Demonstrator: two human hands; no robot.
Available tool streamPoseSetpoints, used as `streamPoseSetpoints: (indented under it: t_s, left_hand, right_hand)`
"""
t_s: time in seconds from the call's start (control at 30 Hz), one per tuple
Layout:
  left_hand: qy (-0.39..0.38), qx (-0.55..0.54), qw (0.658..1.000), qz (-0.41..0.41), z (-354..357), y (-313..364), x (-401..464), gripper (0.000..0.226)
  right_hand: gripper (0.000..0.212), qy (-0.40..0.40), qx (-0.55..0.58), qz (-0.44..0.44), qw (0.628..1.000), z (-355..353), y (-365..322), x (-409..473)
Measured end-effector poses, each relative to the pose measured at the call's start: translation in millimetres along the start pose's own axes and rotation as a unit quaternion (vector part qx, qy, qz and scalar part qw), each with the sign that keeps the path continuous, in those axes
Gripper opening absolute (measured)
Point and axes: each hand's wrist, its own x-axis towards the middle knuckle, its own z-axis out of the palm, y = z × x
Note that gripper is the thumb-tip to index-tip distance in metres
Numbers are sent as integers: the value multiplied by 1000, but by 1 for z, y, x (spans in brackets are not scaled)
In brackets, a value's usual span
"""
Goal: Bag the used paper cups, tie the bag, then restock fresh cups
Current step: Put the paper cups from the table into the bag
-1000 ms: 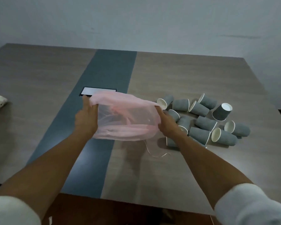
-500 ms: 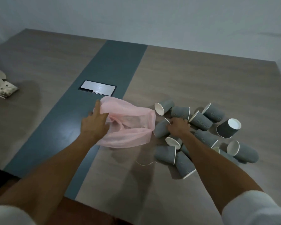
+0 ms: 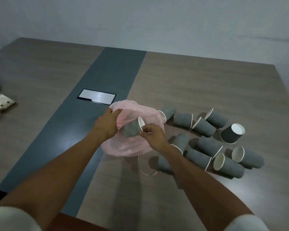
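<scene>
While the left hand [image 3: 107, 125] grips the near-left rim of the pink bag [image 3: 133, 147] at frame centre, holding its mouth up off the table [image 3: 198, 84], the right hand [image 3: 153, 135] pinches one grey cup [image 3: 132, 129] by its rim, base pointing left toward the opening. Hands nearly touching, each clamped on its own thing.

Remaining used cups [image 3: 207, 140] lie scattered on their sides right of the bag, one [image 3: 232, 133] standing upside down at the right. None visibly bagged yet; task looks early.

To do this step well, as I judge it:
- keep the bag mouth stretched wide and lifted, so the film doesn't fold shut
- feed the cup base-first, let go only once it is past the rim
- nesting several cups per trip would save reaches
- watch the loose drawstring [image 3: 147, 172] trailing below the bag; keep it out from under the cups.

Pale crumpled cups [image 3: 0, 102] sit at the left edge.
</scene>
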Motion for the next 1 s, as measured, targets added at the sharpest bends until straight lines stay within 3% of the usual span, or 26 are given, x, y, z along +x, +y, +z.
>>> streamPoseSetpoints:
  t_s: [0.13, 0.2, 0.23, 0.3, 0.37, 0.4, 0.5, 0.6, 0.73, 0.83, 0.93, 1.0]
  left_hand:
    - [-5, -83, 996, -26, -1, -7, 15, 89]
    - [-4, -88, 996, -32, -2, -7, 20, 94]
    - [-7, -65, 997, -31, -1, -5, 20, 95]
    - [15, 6, 1000, -26, -2, 0, 15, 86]
    - [83, 54, 995, -1, 0, 3, 14, 69]
    - [113, 68, 991, 11, 2, 4, 15, 60]
    - [166, 86, 981, 53, 9, 1, 24, 31]
    - [170, 98, 977, 88, 11, 2, 31, 13]
    - [151, 93, 979, 102, 15, 2, 43, 31]
    - [150, 58, 982, 100, 15, 3, 49, 49]
    - [153, 36, 983, 92, 12, 5, 54, 58]
    - [154, 27, 984, 84, 9, 7, 57, 59]
  right_hand:
    - [9, -147, -215, -31, 965, 12, 18, -2]
    - [22, -175, -225, -17, 958, 2, 15, -4]
    - [32, -138, -194, 23, 971, -6, 9, -1]
    - [40, 31, -127, 66, 989, -27, 1, 16]
    - [20, 180, -140, 56, 972, -51, 7, 42]
    - [14, 194, -187, 62, 961, -62, 13, 55]
    - [49, 81, -353, 114, 925, -77, 31, 86]
    - [47, 10, -433, 93, 896, -74, 40, 103]
    - [39, 14, -495, 47, 867, -61, 51, 110]
    - [42, 153, -375, 64, 912, -70, 41, 109]
    - [22, 357, -50, 58, 931, -82, 16, 99]
    - [16, 368, 67, 14, 927, -80, 4, 85]
